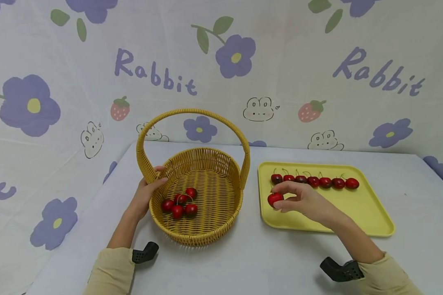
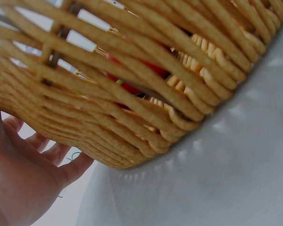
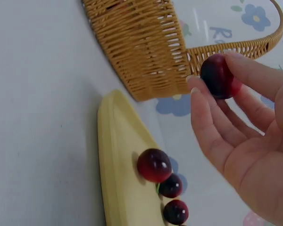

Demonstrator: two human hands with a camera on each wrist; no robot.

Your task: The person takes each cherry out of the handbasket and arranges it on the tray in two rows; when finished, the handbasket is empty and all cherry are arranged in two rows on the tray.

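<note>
Woven wicker basket [image 1: 206,192], glossy smooth cherries [image 1: 179,205], matt plastic tray [image 1: 369,213], soft cloth table cover [image 1: 266,262].

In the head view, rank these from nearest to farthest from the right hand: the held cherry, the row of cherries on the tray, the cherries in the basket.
1. Held cherry, pinched in the right hand.
2. Row of cherries, just behind it on the yellow tray.
3. Basket cherries, off to its left.

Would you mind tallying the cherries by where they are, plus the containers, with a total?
Cherries in the basket: 5
Cherries in a row on the yellow tray: 7
Cherry pinched in the right hand: 1
Containers, with the left hand gripping the basket rim: 2
Total: 15
</note>
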